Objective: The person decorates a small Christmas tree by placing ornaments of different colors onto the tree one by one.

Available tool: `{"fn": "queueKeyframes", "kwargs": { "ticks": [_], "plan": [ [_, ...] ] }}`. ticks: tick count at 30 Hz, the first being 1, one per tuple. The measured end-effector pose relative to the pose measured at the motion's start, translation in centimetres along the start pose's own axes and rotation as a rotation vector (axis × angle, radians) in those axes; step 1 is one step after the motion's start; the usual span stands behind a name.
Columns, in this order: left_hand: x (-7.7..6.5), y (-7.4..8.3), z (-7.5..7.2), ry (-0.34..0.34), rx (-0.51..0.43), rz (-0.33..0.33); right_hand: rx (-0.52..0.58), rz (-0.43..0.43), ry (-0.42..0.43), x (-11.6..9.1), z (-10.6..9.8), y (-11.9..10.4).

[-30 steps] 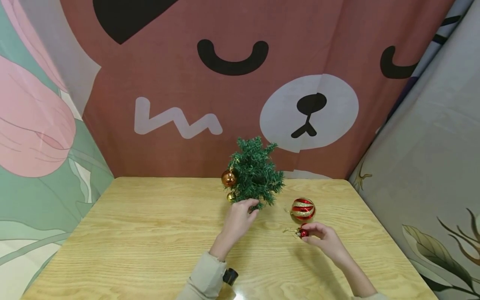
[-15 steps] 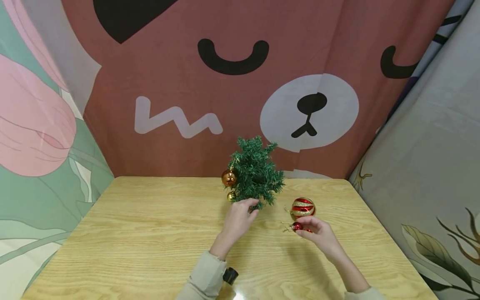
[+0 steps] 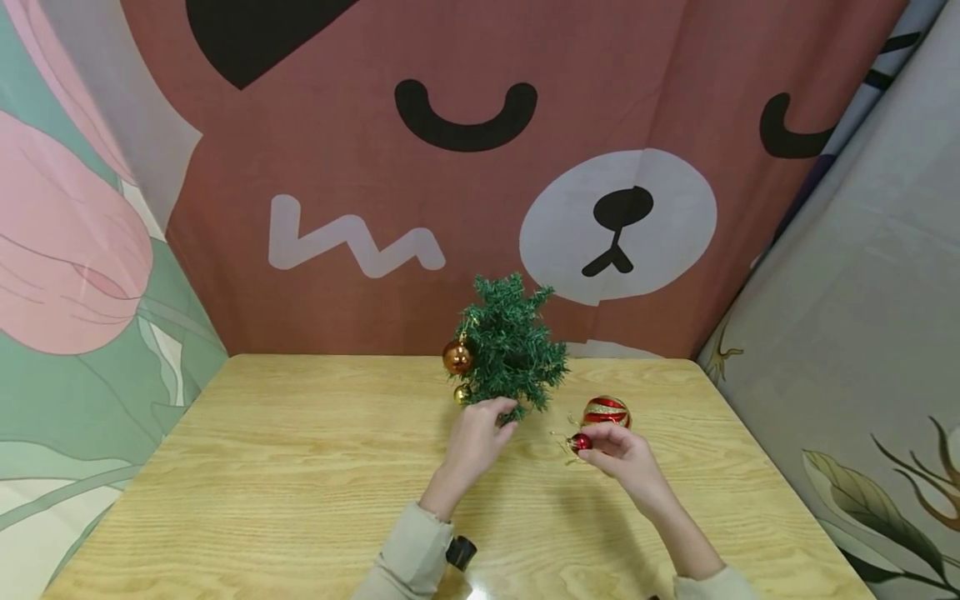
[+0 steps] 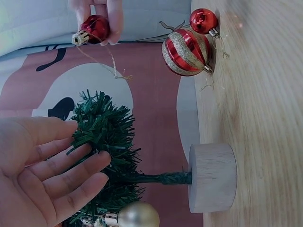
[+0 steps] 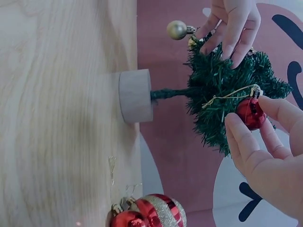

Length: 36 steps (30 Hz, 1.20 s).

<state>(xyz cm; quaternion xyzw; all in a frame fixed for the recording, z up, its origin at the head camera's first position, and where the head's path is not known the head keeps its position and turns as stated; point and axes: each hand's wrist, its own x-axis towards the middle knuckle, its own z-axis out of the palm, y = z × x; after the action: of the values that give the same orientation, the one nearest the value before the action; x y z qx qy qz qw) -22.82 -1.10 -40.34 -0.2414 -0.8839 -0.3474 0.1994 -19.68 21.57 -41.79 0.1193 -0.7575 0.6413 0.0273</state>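
Note:
A small green Christmas tree (image 3: pixel 517 350) stands upright on a round wooden base (image 4: pixel 213 178). My left hand (image 3: pixel 477 433) touches its lower front branches, the fingers loosely extended among the needles (image 4: pixel 106 127). Between thumb and fingers, my right hand (image 3: pixel 630 462) pinches a small shiny red bauble (image 5: pixel 251 113), held up off the table to the right of the tree. A gold hanging loop (image 5: pixel 227 96) trails from the bauble's cap toward the tree. An amber bauble (image 3: pixel 458 357) and a smaller gold bauble (image 3: pixel 462 394) hang on the tree's left side.
A large red bauble with gold glitter stripes (image 3: pixel 606 410) lies on the wooden table (image 3: pixel 300 467), right of the tree. Beside it lies another small red bauble (image 4: pixel 204 21), hidden behind my right hand in the head view. A printed curtain (image 3: pixel 337 308) hangs behind the table.
My right hand has lifted the small red bauble and moved it left and away from me, toward the tree. The left hand and the tree have stayed in place.

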Motion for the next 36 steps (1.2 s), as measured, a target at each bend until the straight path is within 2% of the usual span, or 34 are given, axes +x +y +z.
{"fn": "queueKeyframes", "kwargs": {
  "ticks": [18, 22, 29, 36],
  "plan": [
    [0.2, 0.2, -0.2, -0.007, 0.003, -0.009, 0.102, -0.038, -0.073, 0.9, 1.1, -1.2],
    [0.1, 0.3, -0.2, -0.017, 0.021, -0.003, 0.125, -0.071, -0.1, 1.1, 1.3, -1.5],
    [0.1, 0.4, -0.3, -0.045, 0.027, 0.007, 0.153, -0.116, -0.135, 1.4, 1.6, -1.8],
    [0.2, 0.7, -0.5, -0.105, 0.018, 0.016, 0.16, -0.115, -0.157, 1.8, 2.0, -2.0]
  ]
}}
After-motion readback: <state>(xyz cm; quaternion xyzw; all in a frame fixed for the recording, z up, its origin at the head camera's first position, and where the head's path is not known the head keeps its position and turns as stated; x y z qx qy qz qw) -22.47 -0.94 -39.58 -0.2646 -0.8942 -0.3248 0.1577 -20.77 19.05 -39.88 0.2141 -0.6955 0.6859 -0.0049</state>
